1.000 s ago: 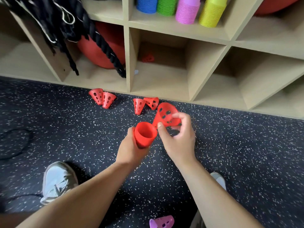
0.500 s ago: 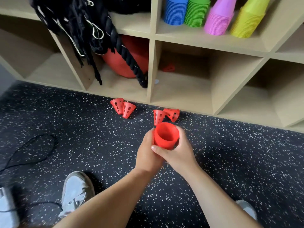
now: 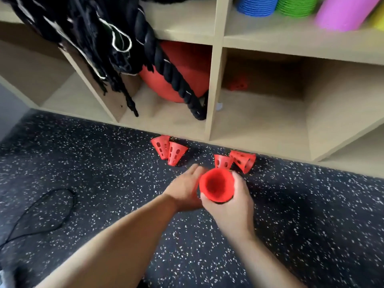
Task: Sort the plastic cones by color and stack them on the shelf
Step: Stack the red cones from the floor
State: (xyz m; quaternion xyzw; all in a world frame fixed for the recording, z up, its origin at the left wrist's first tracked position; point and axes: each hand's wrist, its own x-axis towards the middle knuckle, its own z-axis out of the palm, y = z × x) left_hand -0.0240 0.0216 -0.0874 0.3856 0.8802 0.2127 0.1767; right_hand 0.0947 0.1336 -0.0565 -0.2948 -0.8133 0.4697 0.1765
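Four colored stacks already stand on the shelf, while the right hand grasps the red stack above the floor, the left hand lies released beside it, and four loose red cones wait near the shelf.

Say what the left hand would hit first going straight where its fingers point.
Likely the shelf divider: the left hand points between the left cone pair and the right cone pair. Depth is unclear.
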